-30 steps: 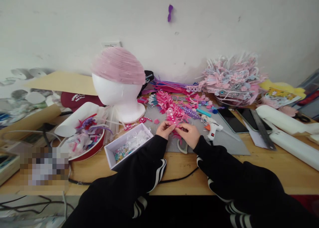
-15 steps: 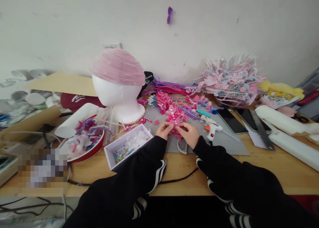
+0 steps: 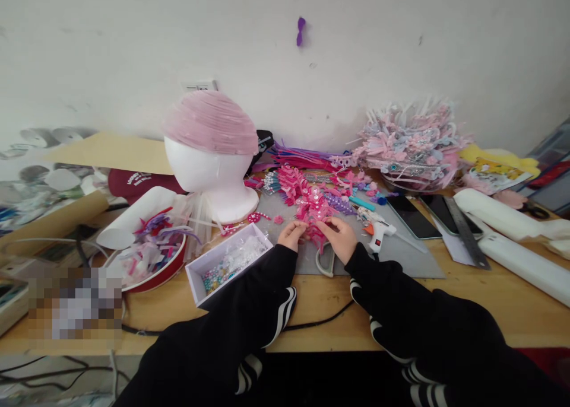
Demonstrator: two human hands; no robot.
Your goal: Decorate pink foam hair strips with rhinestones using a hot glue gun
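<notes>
A bright pink fuzzy craft piece, apparently chenille stems dotted with pearl-like beads (image 3: 315, 202), lies between my hands over the grey mat (image 3: 412, 264). My left hand (image 3: 291, 236) pinches its near left side, thumb and fingers together. From the other side my right hand (image 3: 341, 239) is closed on the near right edge. More pink fuzzy pieces lie just behind it, so the far limit of the held piece is hard to make out. Below the fingers a light grey looped handle (image 3: 326, 260) shows on the mat. A white glue gun (image 3: 380, 232) rests right of my right hand.
At left stand a white box of beads (image 3: 192, 282), a red round tin of scraps (image 3: 176, 263) and a white mannequin head (image 3: 191, 167) with pink wrapping. Two phones (image 3: 412, 217), a metal ruler (image 3: 467, 235) and white rolls (image 3: 525, 264) lie right. A black cable (image 3: 320, 321) crosses in front.
The pink craft piece has tilted slightly between my fingers, its beaded part moving a little right. My left fingertips have drawn slightly left, away from the right ones.
</notes>
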